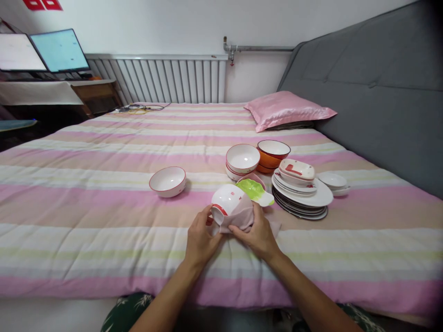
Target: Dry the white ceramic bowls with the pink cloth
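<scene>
My left hand (200, 237) grips the rim of a white bowl with a red edge (226, 199), tipped on its side above the striped bedspread (86, 203). My right hand (258, 234) presses a pale pink cloth (237, 217) against the lower side of that bowl, fingers closed on the fabric. Just behind the bowl lies a green leaf-shaped dish (255, 190) on a pink one.
One white red-rimmed bowl (168, 180) stands alone to the left. Stacked white bowls (242, 161), an orange bowl (272, 154), a pile of plates (302, 196) under a small oblong dish, and small saucers (333, 182) sit right. A pink pillow (287, 110) lies by the grey headboard.
</scene>
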A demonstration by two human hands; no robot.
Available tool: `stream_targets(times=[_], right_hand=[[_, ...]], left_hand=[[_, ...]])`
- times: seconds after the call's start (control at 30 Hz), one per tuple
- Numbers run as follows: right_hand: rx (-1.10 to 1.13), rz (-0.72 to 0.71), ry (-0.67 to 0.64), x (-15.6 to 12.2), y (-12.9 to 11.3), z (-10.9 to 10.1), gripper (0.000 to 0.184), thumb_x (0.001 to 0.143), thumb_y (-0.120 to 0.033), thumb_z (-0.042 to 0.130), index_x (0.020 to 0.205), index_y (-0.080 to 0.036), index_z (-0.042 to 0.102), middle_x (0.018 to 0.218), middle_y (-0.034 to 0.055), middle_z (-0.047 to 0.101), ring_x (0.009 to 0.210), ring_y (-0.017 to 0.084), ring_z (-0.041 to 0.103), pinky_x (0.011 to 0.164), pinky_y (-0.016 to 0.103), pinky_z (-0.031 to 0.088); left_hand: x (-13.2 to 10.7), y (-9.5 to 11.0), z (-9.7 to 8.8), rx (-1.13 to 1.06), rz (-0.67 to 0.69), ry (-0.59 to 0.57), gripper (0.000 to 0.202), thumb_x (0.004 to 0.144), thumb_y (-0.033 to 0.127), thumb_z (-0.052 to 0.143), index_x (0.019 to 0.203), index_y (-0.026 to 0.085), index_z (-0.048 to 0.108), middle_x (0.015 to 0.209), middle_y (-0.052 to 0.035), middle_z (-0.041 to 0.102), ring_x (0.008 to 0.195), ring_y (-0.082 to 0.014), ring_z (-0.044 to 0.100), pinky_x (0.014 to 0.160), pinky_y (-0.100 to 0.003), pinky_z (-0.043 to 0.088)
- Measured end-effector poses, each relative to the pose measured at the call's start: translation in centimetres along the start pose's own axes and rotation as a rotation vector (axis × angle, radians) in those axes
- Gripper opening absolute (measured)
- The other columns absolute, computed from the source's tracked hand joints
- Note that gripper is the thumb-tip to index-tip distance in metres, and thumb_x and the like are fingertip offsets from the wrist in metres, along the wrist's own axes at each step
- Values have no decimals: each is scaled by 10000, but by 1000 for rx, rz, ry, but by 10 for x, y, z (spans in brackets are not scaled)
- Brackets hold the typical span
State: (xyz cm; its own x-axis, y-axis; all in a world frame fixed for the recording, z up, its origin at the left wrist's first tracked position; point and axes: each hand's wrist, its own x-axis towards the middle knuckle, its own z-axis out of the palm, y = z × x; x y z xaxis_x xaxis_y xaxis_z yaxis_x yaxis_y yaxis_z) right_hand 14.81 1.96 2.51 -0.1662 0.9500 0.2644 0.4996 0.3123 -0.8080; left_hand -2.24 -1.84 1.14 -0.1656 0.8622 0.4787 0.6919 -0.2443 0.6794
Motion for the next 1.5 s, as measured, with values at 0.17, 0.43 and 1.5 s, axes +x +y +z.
stream_targets(times=[0.17,0.43,1.5], right_hand=[[-10,18,-14,0,0,0,804,650,-430,687,1320,-196,308,1189,145,597,1051,307,603,820,416,501],[-8,-18,-14,-1,-1,-1,779,664,-407,684,1316,-203,312,1200,149,591,1070,318,595,838,438,494],[33,35,-51,4,-1,-8,743,638,-402,707,1257,-169,368,1159,141,593,1041,300,577,833,413,484]], left_hand=[[0,0,1,32,7,-1,591,686,283,711,1213,180,465,984,-67,632,795,-174,623,719,-318,549],[2,-2,0,62,169,-12,599,759,90,557,1312,226,371,1197,-109,525,1082,-223,539,890,-401,515],[-2,-2,-1,116,168,-33,585,764,149,591,1303,195,366,1081,-106,577,970,-227,573,818,-359,517]])
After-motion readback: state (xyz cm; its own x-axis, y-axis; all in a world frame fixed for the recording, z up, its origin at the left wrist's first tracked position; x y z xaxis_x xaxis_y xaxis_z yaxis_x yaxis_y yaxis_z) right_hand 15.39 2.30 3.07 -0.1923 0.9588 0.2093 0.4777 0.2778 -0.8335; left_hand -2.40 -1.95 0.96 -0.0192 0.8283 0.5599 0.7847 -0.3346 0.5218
